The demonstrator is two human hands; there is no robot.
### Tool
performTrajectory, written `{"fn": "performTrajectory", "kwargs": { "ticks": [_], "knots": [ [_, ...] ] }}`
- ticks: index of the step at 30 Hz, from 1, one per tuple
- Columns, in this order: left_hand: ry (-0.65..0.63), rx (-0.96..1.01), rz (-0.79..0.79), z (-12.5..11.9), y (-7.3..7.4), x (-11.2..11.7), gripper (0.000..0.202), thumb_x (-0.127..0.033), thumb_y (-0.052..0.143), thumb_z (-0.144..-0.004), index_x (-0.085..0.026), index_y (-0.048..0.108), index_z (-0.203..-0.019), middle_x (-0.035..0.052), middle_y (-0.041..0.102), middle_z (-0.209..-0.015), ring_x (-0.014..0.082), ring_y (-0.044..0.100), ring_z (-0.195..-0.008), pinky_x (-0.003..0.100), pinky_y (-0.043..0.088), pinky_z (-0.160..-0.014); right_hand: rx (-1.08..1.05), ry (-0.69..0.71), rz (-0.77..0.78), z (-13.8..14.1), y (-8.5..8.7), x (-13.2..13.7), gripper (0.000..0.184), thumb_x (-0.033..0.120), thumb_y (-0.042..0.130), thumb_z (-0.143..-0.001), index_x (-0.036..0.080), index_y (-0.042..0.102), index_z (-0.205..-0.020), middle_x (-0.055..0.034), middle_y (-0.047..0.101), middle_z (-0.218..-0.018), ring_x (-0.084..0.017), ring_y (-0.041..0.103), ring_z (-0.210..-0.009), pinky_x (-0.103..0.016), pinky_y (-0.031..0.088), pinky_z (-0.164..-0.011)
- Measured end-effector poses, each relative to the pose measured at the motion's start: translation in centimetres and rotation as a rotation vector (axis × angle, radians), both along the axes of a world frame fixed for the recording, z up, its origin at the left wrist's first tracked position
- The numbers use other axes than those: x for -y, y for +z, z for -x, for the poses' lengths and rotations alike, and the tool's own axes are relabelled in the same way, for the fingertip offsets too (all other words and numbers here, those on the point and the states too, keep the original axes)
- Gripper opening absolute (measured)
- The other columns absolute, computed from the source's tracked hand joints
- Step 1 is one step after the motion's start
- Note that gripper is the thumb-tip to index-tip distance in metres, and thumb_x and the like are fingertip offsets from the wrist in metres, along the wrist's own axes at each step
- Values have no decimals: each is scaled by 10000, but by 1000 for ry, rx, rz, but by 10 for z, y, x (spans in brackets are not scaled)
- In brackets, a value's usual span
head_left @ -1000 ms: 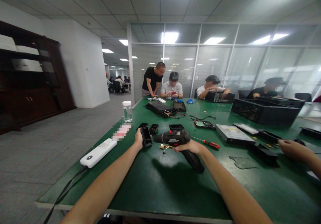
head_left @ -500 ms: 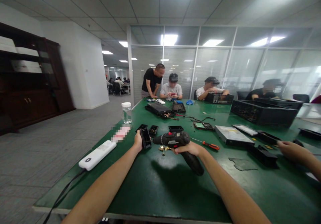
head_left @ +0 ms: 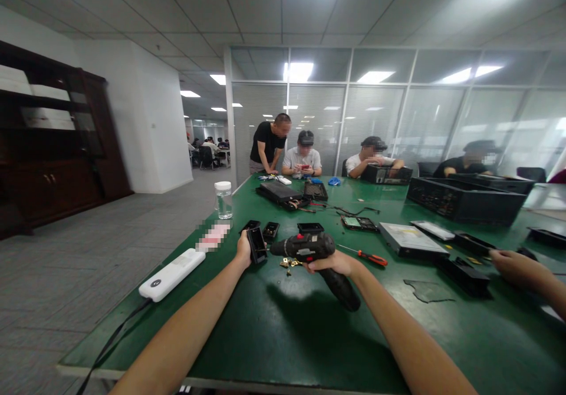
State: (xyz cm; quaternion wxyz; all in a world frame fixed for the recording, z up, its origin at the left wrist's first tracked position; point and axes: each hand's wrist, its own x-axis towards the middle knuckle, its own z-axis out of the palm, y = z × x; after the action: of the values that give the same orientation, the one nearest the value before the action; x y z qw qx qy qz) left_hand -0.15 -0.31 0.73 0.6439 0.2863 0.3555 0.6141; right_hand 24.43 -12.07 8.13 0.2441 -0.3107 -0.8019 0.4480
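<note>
My right hand (head_left: 333, 263) is wrapped round the handle of a black cordless drill (head_left: 305, 245) with red marks. The drill lies level, its tip pointing left into a small black plastic box (head_left: 256, 245). That box is gripped by my left hand (head_left: 243, 249), its open side turned towards the drill. Whether the bit touches a screw inside is too small to tell. Beneath the drill, several small brass-coloured metal parts (head_left: 289, 263) lie on the green table (head_left: 247, 330). Behind the hands sit more black plastic boxes (head_left: 270, 230).
An orange-handled screwdriver (head_left: 374, 258) and a silver drive (head_left: 411, 240) lie to the right. A co-worker's hand (head_left: 515, 263) is at the right edge. To the left are a white power strip (head_left: 172, 274) and a clear bottle (head_left: 223, 201). Black computer cases (head_left: 464, 199) stand farther back.
</note>
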Motion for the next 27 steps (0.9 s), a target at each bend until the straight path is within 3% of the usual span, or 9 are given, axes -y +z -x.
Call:
{"fn": "performTrajectory", "kwargs": {
  "ticks": [4,27],
  "knots": [
    [-11,11,-7,0,-1,-1,358,-424,345,-697,-111,518,-688,58,539,-467,186,557,-465,303,437,-417,-48,60,42,-1,-5,-7,238,310,535,-664,90,511,-753,-19,497,-679,-107,464,-665,-249,370,-687],
    [-4,-8,-17,2,-5,-5,353,-427,354,-686,-117,521,-697,56,547,-479,192,559,-469,318,441,-426,-54,32,81,-1,-6,-6,247,294,546,-659,94,513,-802,-18,499,-683,-110,460,-668,-259,364,-690]
  ]
}}
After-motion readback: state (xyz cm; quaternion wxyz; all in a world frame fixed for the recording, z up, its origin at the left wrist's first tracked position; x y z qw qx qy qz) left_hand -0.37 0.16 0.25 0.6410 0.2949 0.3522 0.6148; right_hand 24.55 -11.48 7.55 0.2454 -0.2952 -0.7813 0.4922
